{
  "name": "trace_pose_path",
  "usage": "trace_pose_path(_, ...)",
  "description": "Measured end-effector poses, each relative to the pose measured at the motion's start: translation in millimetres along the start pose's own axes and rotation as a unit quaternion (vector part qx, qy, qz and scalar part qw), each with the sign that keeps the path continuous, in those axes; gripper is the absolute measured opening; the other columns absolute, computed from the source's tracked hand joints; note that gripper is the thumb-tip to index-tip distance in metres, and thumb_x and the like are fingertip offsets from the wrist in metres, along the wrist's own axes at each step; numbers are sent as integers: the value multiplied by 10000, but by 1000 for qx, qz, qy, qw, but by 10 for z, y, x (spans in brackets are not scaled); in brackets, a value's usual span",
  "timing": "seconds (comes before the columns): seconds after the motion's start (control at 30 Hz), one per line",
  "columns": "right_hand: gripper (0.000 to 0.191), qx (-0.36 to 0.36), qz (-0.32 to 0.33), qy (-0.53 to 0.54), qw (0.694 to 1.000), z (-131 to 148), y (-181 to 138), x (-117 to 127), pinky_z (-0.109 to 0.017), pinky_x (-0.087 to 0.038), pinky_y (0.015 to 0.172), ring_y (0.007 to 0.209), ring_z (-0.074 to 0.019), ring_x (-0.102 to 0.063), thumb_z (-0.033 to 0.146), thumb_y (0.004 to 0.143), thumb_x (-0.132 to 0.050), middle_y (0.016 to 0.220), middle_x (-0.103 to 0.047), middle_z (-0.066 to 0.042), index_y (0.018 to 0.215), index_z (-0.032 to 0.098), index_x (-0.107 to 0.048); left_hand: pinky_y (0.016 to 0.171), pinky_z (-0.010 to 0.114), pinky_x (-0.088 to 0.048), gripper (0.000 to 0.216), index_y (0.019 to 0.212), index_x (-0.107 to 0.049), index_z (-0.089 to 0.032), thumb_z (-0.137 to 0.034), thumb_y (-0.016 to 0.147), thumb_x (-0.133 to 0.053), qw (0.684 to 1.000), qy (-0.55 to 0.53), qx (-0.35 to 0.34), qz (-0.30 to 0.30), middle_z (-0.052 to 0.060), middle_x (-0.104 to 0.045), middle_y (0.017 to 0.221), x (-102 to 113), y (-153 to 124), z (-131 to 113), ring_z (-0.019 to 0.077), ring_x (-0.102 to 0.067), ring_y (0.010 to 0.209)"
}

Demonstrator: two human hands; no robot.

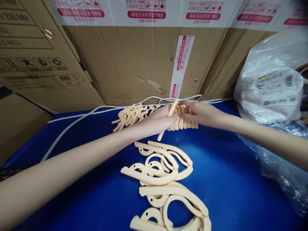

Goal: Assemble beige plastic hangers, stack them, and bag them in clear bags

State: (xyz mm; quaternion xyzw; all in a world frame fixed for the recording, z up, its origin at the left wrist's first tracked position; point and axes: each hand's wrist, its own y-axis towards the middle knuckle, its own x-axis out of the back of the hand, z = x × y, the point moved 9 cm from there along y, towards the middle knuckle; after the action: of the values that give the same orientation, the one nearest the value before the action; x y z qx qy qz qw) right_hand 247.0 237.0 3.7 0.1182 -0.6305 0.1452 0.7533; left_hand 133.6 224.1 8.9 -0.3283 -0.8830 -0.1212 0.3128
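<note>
Cream plastic parts of folding clothes hangers lie on the blue surface. My left hand (166, 119) is closed around one long hanger arm (160, 136), which is tilted and sticks out above and below the fingers. Just right of it, my right hand (204, 113) reaches over a neat row of hanger arms (185, 124), its thumb and fingers apart at the row's upper part. Whether it touches them is partly hidden. Behind my left wrist is a loose heap of small hooked pieces (131, 115). Nearer me lie several folded hangers (154, 178), overlapping in a pile.
Cardboard boxes (134, 61) wall off the back and left. A white cable (69, 126) runs along the back edge and down the left. Clear plastic wrap (279, 154) and a bagged white roll (271, 86) sit at the right.
</note>
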Motion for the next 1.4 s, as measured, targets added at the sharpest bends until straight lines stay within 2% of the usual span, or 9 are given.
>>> trace_pose_path(0.37, 403, -9, -13, 37, 999, 54, 18, -27, -273, -379, 630, 703, -198, -621, 259, 908, -451, 850, -708, -75, 1288, 138, -508, 714, 300, -417, 278, 1048, -533, -182, -169, 777, -475, 1000, -7, 8, 5, 36, -598, 946, 1, 16, 5, 171, -556, 823)
trace_pose_path(0.5, 308, -2, -78, 104, 991, 131, -36, 145, -269, -374, 623, 632, -167, -578, 329, 947, -438, 709, -652, -31, 1134, 155, -611, 608, 280, -387, 219, 1034, -486, -194, -203, 815, -495, 996, -56, 35, -66, 19, -562, 876, 134, 9, 71, 150, -524, 706)
trace_pose_path(0.57, 372, 16, -121, 169, 978, 241, -95, 279, -268, -375, 613, 583, -145, -540, 428, 975, -403, 624, -602, -13, 925, 157, -652, 617, 277, -391, 150, 980, -487, -199, -328, 911, -454, 989, -89, 8, -119, 13, -546, 828, 256, 9, 28, 154, -528, 711)
trace_pose_path(0.7, 561, 53, -113, 324, 938, 543, -168, 380, -259, -383, 577, 550, -115, -511, 593, 960, -361, 610, -591, -14, 726, 161, -631, 625, 266, -403, 469, 747, -467, -190, -517, 1006, -254, 976, -144, -45, -159, 9, -485, 696, 404, 41, -98, 147, -533, 696)
trace_pose_path(0.93, 398, 20, -97, 425, 900, 611, -89, 361, -234, -280, 459, 483, -85, -396, 524, 893, -557, 536, -446, 46, 693, 180, -583, 455, 186, -264, 246, 802, -428, -193, -329, 1007, -418, 958, -217, 56, -177, -55, -371, 633, 568, -68, 47, 57, -372, 498)
trace_pose_path(1.07, 317, 4, -146, 340, 929, 409, -122, 539, -250, -300, 484, 538, -115, -449, 471, 916, -532, 623, -538, 8, 807, 189, -627, 438, 192, -206, 240, 770, -485, -174, -279, 983, -454, 969, -171, 65, -164, -53, -342, 628, 721, -257, 45, 56, -303, 491)
trace_pose_path(1.17, 358, 51, -197, 122, 971, 445, -188, 709, -286, -339, 556, 635, -164, -536, 458, 956, -440, 780, -648, -60, 967, 173, -657, 453, 206, -216, 289, 727, -502, -168, -276, 985, -426, 982, -105, 49, -149, -45, -359, 614, 757, -349, -49, 65, -295, 491)
trace_pose_path(1.27, 381, 55, -208, -60, 975, 510, -208, 694, -314, -344, 597, 711, -219, -579, 369, 975, -360, 902, -682, -126, 1115, 138, -628, 515, 222, -269, 378, 646, -447, -176, -281, 1000, -370, 985, 21, -26, -169, -31, -391, 600, 749, -415, -273, 83, -360, 524)
trace_pose_path(1.4, 304, 37, -125, 93, 987, 481, -139, 519, -294, -333, 546, 547, -169, -484, 324, 955, -392, 660, -592, -54, 1012, 150, -635, 590, 251, -297, 338, 792, -548, -191, -316, 1013, -326, 953, 187, -87, -223, -21, -453, 620, 646, -477, -403, 120, -445, 575)
